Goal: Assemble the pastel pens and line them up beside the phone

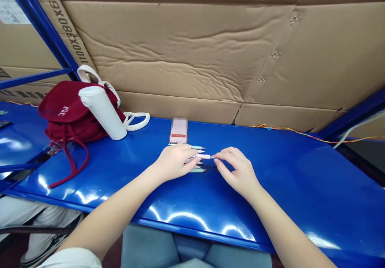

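Note:
Between my two hands is a pink pen [203, 156], held level above the blue tabletop with its tip toward the right. My left hand [176, 161] is closed on the pen's barrel. The thumb and fingers of my right hand [236, 169] pinch the pen's tip end; whether a separate small part is in that pinch is too small to tell. Under and beside my left hand lie several pens side by side, tips to the right, among them a green pen [197, 170] at the near side and a teal pen [197, 147] at the far side. My left hand hides their rear ends.
A phone [178, 133] with a lit screen lies just beyond the pens. At the left stand a white bottle [104, 113] and a dark red backpack [72, 107] with trailing straps. Cardboard [180, 51] walls the back. Thin wires [288, 129] run along the right rear edge. Another person's leg [39, 220] shows lower left.

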A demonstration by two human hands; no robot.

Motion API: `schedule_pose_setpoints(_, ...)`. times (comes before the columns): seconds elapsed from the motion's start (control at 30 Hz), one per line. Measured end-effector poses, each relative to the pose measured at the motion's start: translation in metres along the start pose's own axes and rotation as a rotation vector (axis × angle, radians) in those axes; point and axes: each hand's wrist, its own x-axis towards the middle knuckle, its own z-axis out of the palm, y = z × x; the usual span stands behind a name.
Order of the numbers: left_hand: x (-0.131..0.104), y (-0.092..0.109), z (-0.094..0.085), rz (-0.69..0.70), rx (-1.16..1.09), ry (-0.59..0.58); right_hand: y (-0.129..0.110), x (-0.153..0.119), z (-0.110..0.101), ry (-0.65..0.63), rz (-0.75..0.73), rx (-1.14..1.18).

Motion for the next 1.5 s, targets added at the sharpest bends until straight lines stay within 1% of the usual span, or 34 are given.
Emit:
schedule_pose_setpoints(0.13, 0.0, 0.001, 0.001, 0.013, -0.01, -0.011, 0.0, 0.0, 0.001, -0.061, -0.024, 0.004)
schedule_pose_setpoints(0.2, 0.0, 0.001, 0.001, 0.0, -0.003, -0.032, 0.001, 0.001, -0.002, -0.109, 0.009, 0.008)
schedule_pose_setpoints(0.27, 0.001, 0.0, 0.0, -0.024, 0.012, -0.056, 0.004, 0.002, -0.005, -0.19, 0.086, 0.0)
schedule_pose_setpoints(0.33, 0.002, -0.002, -0.001, -0.041, 0.024, -0.064, 0.009, 0.002, -0.006, -0.306, 0.154, -0.021)
schedule_pose_setpoints(0.4, 0.002, -0.004, -0.001, -0.052, 0.023, -0.049, 0.014, 0.001, -0.005, -0.428, 0.182, -0.04)
schedule_pose_setpoints(0.47, 0.002, -0.005, 0.0, -0.058, 0.015, -0.037, 0.017, -0.001, -0.002, -0.493, 0.18, -0.026)
schedule_pose_setpoints(0.5, 0.002, -0.006, 0.0, -0.058, 0.015, -0.039, 0.017, -0.001, -0.001, -0.483, 0.182, 0.005)
schedule_pose_setpoints(0.53, 0.002, -0.005, 0.0, -0.056, 0.017, -0.044, 0.017, -0.001, -0.001, -0.444, 0.195, 0.054)
schedule_pose_setpoints(0.63, 0.002, -0.004, 0.0, -0.039, 0.023, -0.06, 0.012, 0.001, -0.001, -0.209, 0.298, 0.263)
schedule_pose_setpoints(0.7, 0.002, -0.002, -0.001, -0.029, 0.018, -0.058, 0.008, 0.002, -0.002, -0.085, 0.367, 0.386)
schedule_pose_setpoints(0.77, 0.002, -0.001, -0.002, -0.021, 0.013, -0.058, 0.005, 0.002, -0.002, -0.038, 0.39, 0.462)
schedule_pose_setpoints(0.87, 0.002, 0.0, -0.002, -0.011, 0.008, -0.057, 0.002, 0.002, 0.0, -0.041, 0.382, 0.49)
schedule_pose_setpoints(1.23, 0.0, -0.001, 0.001, 0.014, -0.007, -0.053, -0.002, 0.001, 0.004, -0.076, 0.329, 0.424)
schedule_pose_setpoints(1.4, 0.001, 0.0, 0.002, 0.015, -0.015, -0.062, -0.002, 0.001, 0.005, -0.089, 0.333, 0.429)
schedule_pose_setpoints(1.5, 0.001, 0.0, 0.002, 0.005, -0.006, -0.065, -0.002, 0.0, 0.005, -0.089, 0.363, 0.441)
